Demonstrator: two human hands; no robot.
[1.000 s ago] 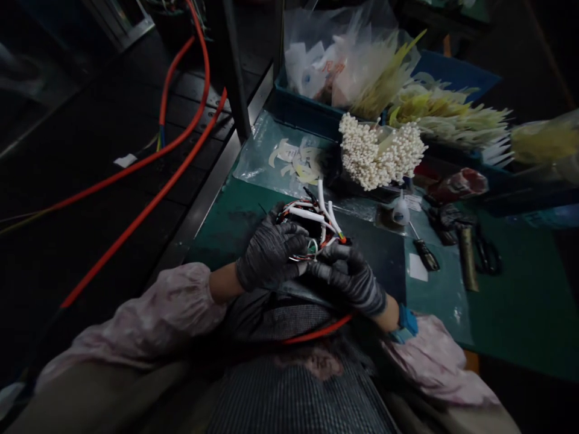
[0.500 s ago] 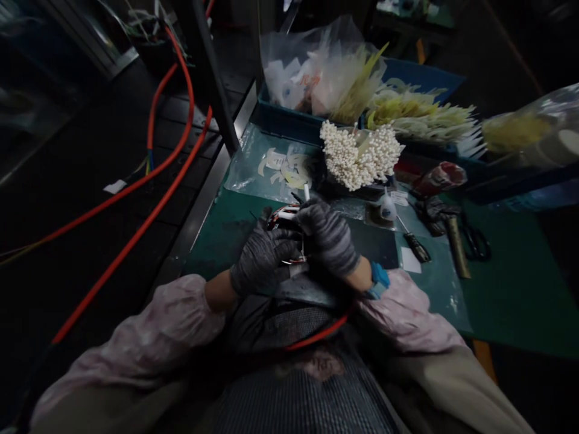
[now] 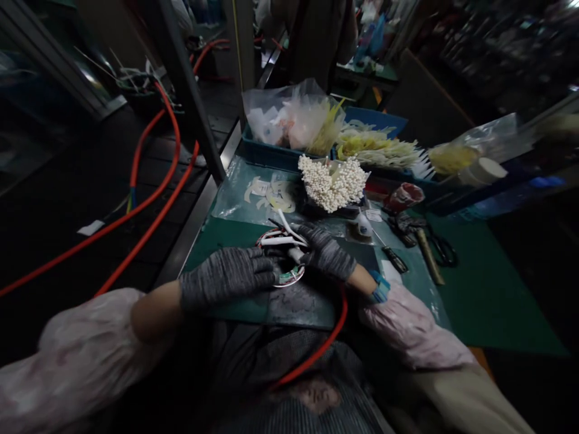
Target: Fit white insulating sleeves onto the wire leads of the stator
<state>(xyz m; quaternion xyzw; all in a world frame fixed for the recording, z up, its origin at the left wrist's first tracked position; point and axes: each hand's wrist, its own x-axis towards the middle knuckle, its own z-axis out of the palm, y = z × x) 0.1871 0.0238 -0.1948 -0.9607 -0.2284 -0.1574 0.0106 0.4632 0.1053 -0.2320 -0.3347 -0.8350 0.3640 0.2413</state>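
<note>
Watching from afar, I see a green work mat (image 3: 226, 235) carrying everything, with a blue plastic crate (image 3: 266, 154) of bagged, feathery strips past its far edge and a dense cluster of white beaded stems (image 3: 332, 184) just short of that edge. Toward the mat's right edge lie a black-handled screwdriver (image 3: 395, 259) and black scissors (image 3: 441, 250). Near the front edge, between both hands, sits a round white-rimmed disc (image 3: 289, 280) bristling with stiff white leads (image 3: 280, 240). My concern is the ribbed orange cable (image 3: 341, 319) that appears to run off the mat's front edge: a snag or tug there could drag the disc sideways or strain its thin joints. The gloved left hand (image 3: 226, 277) lies flat, fingers pressed together over the disc's near side; the gloved right hand (image 3: 325, 253) curls over the leads, though whether those fingers pinch anything I cannot tell. Slick knit on thin wire could let a lead slip free
</note>
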